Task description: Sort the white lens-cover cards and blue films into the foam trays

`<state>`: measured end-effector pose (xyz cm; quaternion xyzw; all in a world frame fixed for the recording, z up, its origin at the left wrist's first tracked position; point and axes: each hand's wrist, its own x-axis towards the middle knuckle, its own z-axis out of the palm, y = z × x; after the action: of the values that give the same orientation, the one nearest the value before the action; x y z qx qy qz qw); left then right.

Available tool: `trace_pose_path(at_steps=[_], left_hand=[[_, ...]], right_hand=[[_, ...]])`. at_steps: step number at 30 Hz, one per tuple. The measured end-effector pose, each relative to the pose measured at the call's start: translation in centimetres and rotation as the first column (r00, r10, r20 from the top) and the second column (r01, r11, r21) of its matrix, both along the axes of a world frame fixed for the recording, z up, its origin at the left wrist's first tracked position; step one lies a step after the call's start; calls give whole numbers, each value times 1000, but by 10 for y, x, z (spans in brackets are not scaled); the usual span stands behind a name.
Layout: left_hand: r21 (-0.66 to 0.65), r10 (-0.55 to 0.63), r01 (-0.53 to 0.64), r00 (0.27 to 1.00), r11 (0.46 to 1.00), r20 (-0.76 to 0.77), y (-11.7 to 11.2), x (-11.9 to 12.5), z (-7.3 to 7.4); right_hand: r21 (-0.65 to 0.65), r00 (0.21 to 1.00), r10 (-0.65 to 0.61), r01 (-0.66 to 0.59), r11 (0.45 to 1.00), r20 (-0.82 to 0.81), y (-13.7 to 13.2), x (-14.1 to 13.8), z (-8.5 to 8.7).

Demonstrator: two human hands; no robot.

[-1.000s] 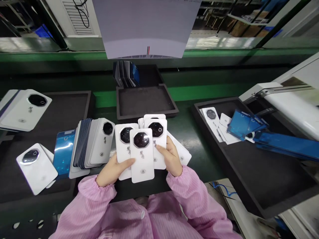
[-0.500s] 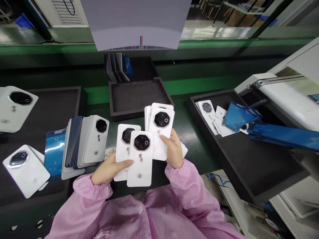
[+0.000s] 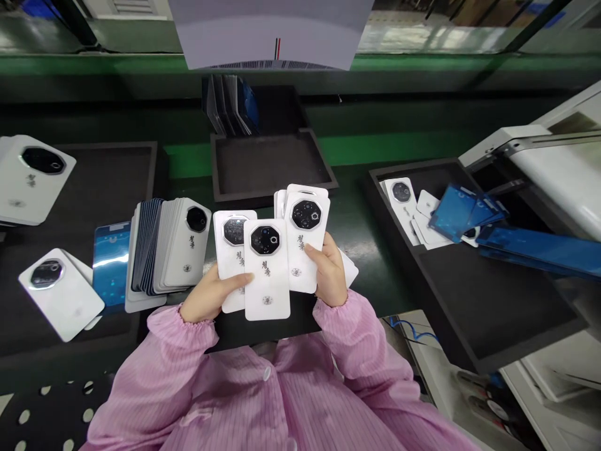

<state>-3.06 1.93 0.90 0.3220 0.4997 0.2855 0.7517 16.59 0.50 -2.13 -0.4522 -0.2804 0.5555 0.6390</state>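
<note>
Between the thumb and fingers of my left hand are white phone back panels, a front one overlapping another behind it. Each bears a dark octagonal camera area and black characters. My right hand grips a small fan of similar white panels, its thumb flat on the front one. The two groups meet side by side above the dark bench, and the fingers behind them are hidden. Left of my left hand leans a row of upright white and dark panels, with a blue film-covered panel beside it.
A black tray at left carries more white panels. Ahead stands another black tray, with a stack of panels behind. The right-hand tray has white panels and blue film pieces. White equipment borders it.
The camera view has tilted down slightly, so the scene shifts. My left hand has brought its panels closer against those in my right hand; both grips stay closed.
</note>
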Motion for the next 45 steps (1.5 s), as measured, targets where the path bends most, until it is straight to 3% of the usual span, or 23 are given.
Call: trace_pose_path(at_steps=[8, 16, 22, 28, 35, 45], left_hand=[[88, 130, -130, 991, 988, 10, -1, 3, -6], [199, 165, -168, 986, 965, 33, -7, 6, -13], [144, 157, -176, 979, 974, 133, -10, 6, -11], [67, 316, -333, 930, 941, 187, -9, 7, -9], [24, 433, -451, 870, 892, 234, -7, 6, -9], [49, 422, -454, 859, 890, 289, -6, 4, -13]], right_hand=[[-81, 999, 31, -28, 996, 28, -29, -5, -11], [-72, 995, 35, -28, 997, 96, -31, -15, -9], [-91, 998, 41, -37, 995, 43, -30, -16, -5], [-106, 992, 60, -48, 993, 109, -36, -9, -5], [-139, 953, 209, -182, 973, 218, -53, -3, -10], [-135, 947, 240, -215, 967, 215, -60, -2, -8]])
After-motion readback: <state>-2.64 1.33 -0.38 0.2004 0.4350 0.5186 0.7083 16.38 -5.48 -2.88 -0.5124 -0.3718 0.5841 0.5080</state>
